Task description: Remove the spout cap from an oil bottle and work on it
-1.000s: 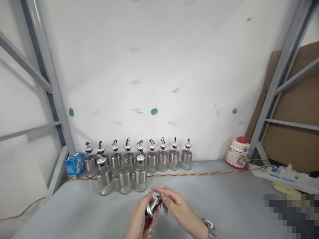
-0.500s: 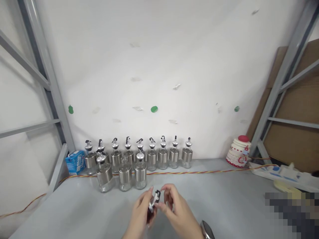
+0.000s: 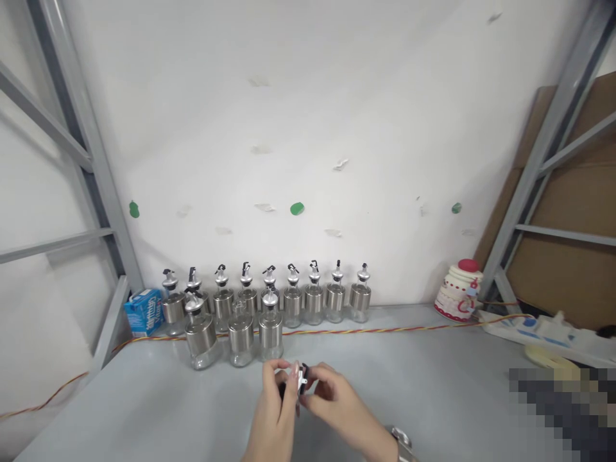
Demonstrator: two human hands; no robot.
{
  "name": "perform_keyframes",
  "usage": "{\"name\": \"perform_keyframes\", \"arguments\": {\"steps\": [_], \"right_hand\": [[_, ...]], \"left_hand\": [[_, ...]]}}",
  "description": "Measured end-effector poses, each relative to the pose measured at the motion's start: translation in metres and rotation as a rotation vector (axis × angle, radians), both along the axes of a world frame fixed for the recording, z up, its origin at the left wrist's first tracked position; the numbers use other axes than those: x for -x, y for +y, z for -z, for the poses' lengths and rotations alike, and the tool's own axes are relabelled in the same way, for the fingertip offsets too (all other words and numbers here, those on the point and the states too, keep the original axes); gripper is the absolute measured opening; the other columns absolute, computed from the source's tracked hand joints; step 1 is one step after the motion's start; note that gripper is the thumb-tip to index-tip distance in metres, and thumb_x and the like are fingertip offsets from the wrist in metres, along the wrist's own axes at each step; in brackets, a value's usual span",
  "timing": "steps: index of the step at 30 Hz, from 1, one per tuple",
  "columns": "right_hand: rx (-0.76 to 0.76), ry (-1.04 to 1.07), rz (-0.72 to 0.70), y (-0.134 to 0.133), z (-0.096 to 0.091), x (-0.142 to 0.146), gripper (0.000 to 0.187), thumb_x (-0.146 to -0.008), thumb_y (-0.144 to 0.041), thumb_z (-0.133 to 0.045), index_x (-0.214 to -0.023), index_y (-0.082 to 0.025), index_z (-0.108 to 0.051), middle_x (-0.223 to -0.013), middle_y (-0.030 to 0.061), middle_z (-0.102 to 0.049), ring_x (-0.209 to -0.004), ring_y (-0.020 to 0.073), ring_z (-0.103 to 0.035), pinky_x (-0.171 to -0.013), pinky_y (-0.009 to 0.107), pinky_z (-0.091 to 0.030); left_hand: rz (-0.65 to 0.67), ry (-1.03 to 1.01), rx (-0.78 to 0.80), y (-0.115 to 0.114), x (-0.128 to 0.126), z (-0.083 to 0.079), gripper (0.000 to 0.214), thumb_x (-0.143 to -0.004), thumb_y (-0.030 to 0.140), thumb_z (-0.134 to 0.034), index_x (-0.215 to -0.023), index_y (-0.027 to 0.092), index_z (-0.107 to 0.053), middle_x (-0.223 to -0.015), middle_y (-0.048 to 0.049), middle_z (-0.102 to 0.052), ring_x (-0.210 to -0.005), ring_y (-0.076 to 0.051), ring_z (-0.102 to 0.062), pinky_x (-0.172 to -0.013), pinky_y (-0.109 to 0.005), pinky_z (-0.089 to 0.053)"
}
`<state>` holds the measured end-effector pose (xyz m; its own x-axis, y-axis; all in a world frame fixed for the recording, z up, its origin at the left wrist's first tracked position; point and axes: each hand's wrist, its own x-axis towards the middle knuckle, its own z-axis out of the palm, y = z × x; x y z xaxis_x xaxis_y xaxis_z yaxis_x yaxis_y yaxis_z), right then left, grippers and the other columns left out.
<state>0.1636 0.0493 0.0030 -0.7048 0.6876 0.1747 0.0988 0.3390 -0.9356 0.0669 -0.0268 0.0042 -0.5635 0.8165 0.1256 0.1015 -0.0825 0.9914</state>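
Note:
Above the front of the table, my left hand is closed around a silver and black pour spout, the stopper kind seen on the bottles. My right hand, fingers curled, pinches the spout's black flap from the right. Fingers hide much of the spout. Just beyond my hands stands a front row of glass bottles with steel sleeves. Its middle bottle has a bare glass neck, while the left bottle and the right bottle carry spouts.
Several spouted bottles line the wall at the back. A blue box sits at their left end. Farther right are a white jar with a red lid and a power strip. A twisted red and yellow wire crosses the table.
My left hand has turned and lifted the spout slightly, with its fingers now over more of it. My right fingers have closed in on the black flap. The bottles stay where they were.

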Motion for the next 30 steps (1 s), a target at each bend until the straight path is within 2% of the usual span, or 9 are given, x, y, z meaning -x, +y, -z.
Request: {"name": "perform_keyframes", "arguments": {"steps": [2, 6, 12, 15, 19, 22, 24, 27, 30], "right_hand": [[0.095, 0.002, -0.038, 0.002, 0.002, 0.002, 0.009, -0.069, -0.021, -0.057, -0.073, -0.015, -0.062, -0.069, 0.0000, -0.054, -0.056, 0.0103, -0.047, -0.052, 0.021, -0.040], [0.225, 0.051, -0.089, 0.003, 0.004, 0.003, 0.012, -0.068, -0.024, -0.058, -0.074, -0.013, -0.061, -0.065, -0.0006, -0.055, -0.053, 0.0091, -0.047, -0.051, 0.021, -0.040], [0.278, 0.070, -0.046, 0.003, 0.008, 0.005, 0.008, -0.067, -0.020, -0.055, -0.070, -0.013, -0.058, -0.061, -0.0021, -0.053, -0.049, 0.0085, -0.047, -0.050, 0.021, -0.039], [0.188, 0.038, 0.010, 0.003, 0.013, 0.005, 0.008, -0.066, -0.014, -0.050, -0.070, -0.014, -0.056, -0.065, -0.0016, -0.052, -0.050, 0.0091, -0.048, -0.049, 0.021, -0.040], [-0.114, -0.043, 0.107, -0.002, 0.013, 0.003, 0.011, -0.068, -0.011, -0.046, -0.068, -0.017, -0.055, -0.072, 0.0000, -0.052, -0.058, 0.0106, -0.050, -0.055, 0.021, -0.039], [-0.316, -0.150, 0.172, -0.006, 0.010, 0.002, 0.010, -0.071, -0.014, -0.047, -0.069, -0.018, -0.056, -0.072, 0.0008, -0.056, -0.062, 0.0124, -0.051, -0.065, 0.024, -0.038], [-0.393, -0.219, 0.200, -0.006, 0.010, 0.003, 0.010, -0.071, -0.016, -0.049, -0.069, -0.019, -0.059, -0.072, 0.0008, -0.060, -0.062, 0.0127, -0.052, -0.069, 0.026, -0.036], [-0.354, -0.252, 0.157, -0.004, 0.012, 0.003, 0.016, -0.073, -0.020, -0.047, -0.066, -0.018, -0.061, -0.066, 0.0012, -0.063, -0.057, 0.0124, -0.053, -0.062, 0.024, -0.036], [-0.232, -0.256, 0.092, -0.002, 0.016, 0.004, 0.024, -0.074, -0.019, -0.043, -0.059, -0.016, -0.061, -0.054, 0.0015, -0.061, -0.049, 0.0117, -0.052, -0.048, 0.020, -0.034]], "left_hand": [[0.026, 0.065, -0.013, -0.001, 0.000, 0.000, 0.033, -0.079, 0.053, -0.039, -0.092, 0.022, -0.035, -0.072, -0.0007, -0.061, -0.054, -0.015, -0.051, -0.055, -0.025, -0.037], [0.049, 0.173, -0.006, -0.001, 0.002, 0.002, 0.031, -0.082, 0.048, -0.035, -0.096, 0.021, -0.033, -0.068, -0.0007, -0.060, -0.055, -0.016, -0.052, -0.057, -0.027, -0.038], [0.074, 0.265, 0.031, 0.001, 0.002, 0.011, 0.034, -0.082, 0.047, -0.034, -0.102, 0.019, -0.034, -0.069, -0.0005, -0.057, -0.059, -0.017, -0.055, -0.062, -0.027, -0.039], [0.102, 0.274, 0.078, 0.002, 0.001, 0.017, 0.046, -0.083, 0.048, -0.032, -0.115, 0.015, -0.031, -0.072, -0.0021, -0.058, -0.063, -0.018, -0.057, -0.065, -0.027, -0.039], [0.138, 0.237, 0.141, 0.003, 0.001, 0.022, 0.060, -0.082, 0.050, -0.030, -0.127, 0.010, -0.025, -0.079, -0.0067, -0.062, -0.071, -0.020, -0.059, -0.068, -0.027, -0.040], [0.141, 0.208, 0.141, 0.004, 0.002, 0.025, 0.063, -0.083, 0.049, -0.030, -0.131, 0.009, -0.022, -0.098, -0.0133, -0.061, -0.088, -0.022, -0.058, -0.078, -0.029, -0.039], [0.132, 0.217, 0.136, 0.004, 0.003, 0.029, 0.060, -0.083, 0.046, -0.031, -0.129, 0.008, -0.029, -0.111, -0.0155, -0.056, -0.101, -0.022, -0.052, -0.085, -0.030, -0.036], [0.133, 0.266, 0.118, 0.006, 0.004, 0.033, 0.050, -0.083, 0.040, -0.032, -0.119, 0.008, -0.045, -0.113, -0.0149, -0.055, -0.106, -0.021, -0.049, -0.090, -0.029, -0.034], [0.121, 0.327, 0.122, 0.007, 0.004, 0.033, 0.048, -0.082, 0.038, -0.033, -0.115, 0.008, -0.050, -0.105, -0.0145, -0.060, -0.099, -0.022, -0.054, -0.086, -0.030, -0.038]]}}
